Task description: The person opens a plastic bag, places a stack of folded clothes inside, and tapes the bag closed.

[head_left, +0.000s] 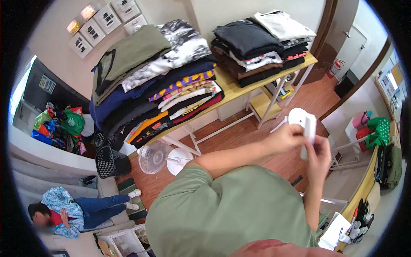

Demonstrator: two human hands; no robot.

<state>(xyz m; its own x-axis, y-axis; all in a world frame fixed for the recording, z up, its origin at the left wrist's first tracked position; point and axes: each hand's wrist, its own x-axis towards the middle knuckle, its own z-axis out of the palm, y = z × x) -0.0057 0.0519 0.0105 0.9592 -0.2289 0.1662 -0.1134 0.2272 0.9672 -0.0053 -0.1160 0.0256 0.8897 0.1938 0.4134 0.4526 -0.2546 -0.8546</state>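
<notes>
My left hand [290, 137] reaches across to the right, its fingers closed on a slim white rectangular object [311, 126]. My right hand [319, 153] grips the lower part of the same object from the other side, thumb and fingers pinched against it. It is held upright in front of my chest, blurred, and its exact kind does not show. Behind it, lower down in the room, a round white disc [296, 115] appears partly covered by the object.
Folded clothes [171, 81] are stacked on a long wooden table [231, 88]. A white fan [153, 157] and black basket [112, 162] stand on the floor. A person [68, 212] reclines at left. At right, a desk [364, 186] bears bags and papers.
</notes>
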